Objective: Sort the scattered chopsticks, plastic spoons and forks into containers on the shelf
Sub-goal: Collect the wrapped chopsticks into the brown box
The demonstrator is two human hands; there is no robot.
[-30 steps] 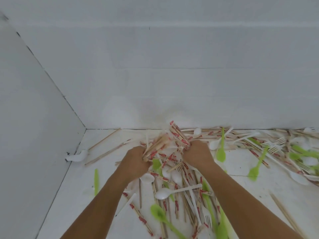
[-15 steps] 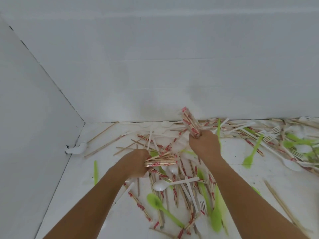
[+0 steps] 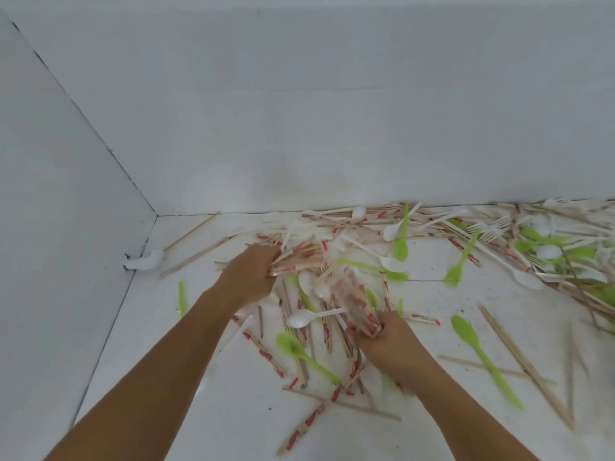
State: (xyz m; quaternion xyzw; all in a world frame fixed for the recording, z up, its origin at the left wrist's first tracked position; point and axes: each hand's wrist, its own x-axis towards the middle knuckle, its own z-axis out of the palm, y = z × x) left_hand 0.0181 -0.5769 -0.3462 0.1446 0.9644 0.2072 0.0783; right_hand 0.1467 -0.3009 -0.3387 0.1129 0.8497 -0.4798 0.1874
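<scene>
Cutlery (image 3: pixel 519 251) lies strewn across a white surface (image 3: pixel 249 427) as a person gathers it by kind. The left hand (image 3: pixel 248 277), just right of the wall corner (image 3: pixel 156 215), is curled round a fan of paper-sleeved chopsticks (image 3: pixel 299 257). The right hand (image 3: pixel 387 337), farther out from that corner and nearer the camera, grips a second bundle (image 3: pixel 357 304), blurred, its free ends pointing up and away. Holding like with like in each fist looks to be the reason for both grips: sticks carried by the handful mean fewer trips. A white spoon (image 3: pixel 299 319) and a green spoon (image 3: pixel 299 352) lie between the forearms. White forks (image 3: pixel 489 227) are heaped along the back wall (image 3: pixel 332 128), well right of the corner. No container or shelf is in view, so the sorting appears to be at an early stage.
</scene>
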